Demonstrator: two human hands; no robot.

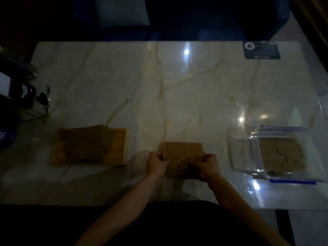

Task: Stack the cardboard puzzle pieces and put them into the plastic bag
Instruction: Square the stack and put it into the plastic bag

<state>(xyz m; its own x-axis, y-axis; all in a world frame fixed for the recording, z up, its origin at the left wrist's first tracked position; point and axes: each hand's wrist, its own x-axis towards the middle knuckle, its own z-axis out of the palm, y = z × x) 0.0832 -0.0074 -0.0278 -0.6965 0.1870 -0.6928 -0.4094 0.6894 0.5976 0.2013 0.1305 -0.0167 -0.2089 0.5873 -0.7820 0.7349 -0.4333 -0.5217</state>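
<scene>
I had my left hand (156, 163) and my right hand (208, 164) pinched on the two sides of a small stack of cardboard puzzle pieces (182, 155), which rested on the worktop (142, 86) at its near middle edge, the edges not yet squared as far as the dim light let me judge. To the right, the clear plastic bag (276, 155) lay flat with some pieces already inside it, so I judged one batch done. To the left, a wooden tray (118, 148) held a further pile of pieces (87, 144), and those were left to stack and bag after this lot. A dark card (261, 50) sat at the far right corner and dark clutter (26, 96) at the left edge, both well apart. Nothing lay between the stack and the bag's mouth.
</scene>
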